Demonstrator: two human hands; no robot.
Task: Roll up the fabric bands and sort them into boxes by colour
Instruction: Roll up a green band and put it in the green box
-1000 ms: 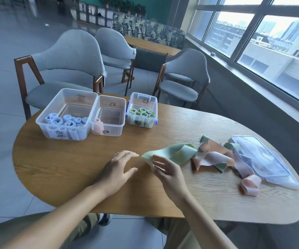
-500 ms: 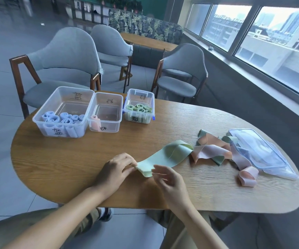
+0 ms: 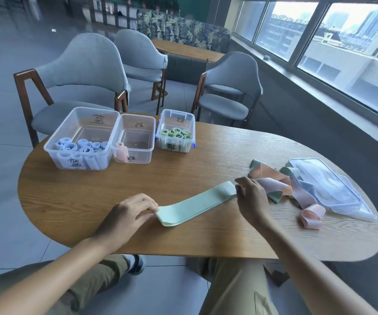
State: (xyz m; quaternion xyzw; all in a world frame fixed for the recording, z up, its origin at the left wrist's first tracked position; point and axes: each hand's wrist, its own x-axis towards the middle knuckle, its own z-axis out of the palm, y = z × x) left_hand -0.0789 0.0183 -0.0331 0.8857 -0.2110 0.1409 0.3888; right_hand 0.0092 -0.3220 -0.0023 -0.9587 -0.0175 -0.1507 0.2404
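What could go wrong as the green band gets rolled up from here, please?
The green band is doubled and stretched between left hand and right hand; its layers may shift and roll crookedly. The loose pile beside the right hand could get dragged along.

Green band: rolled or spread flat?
Spread flat: the green band lies stretched on the table, left hand and right hand holding its ends.

Pale green band [image 3: 197, 204] on a wood-grain table [image 3: 92, 201]; blue rolls [image 3: 81, 145], green rolls [image 3: 176, 133], one pinkish, perhaps peach, roll [image 3: 121, 151]; leaf-patterned sofa [image 3: 183, 28].
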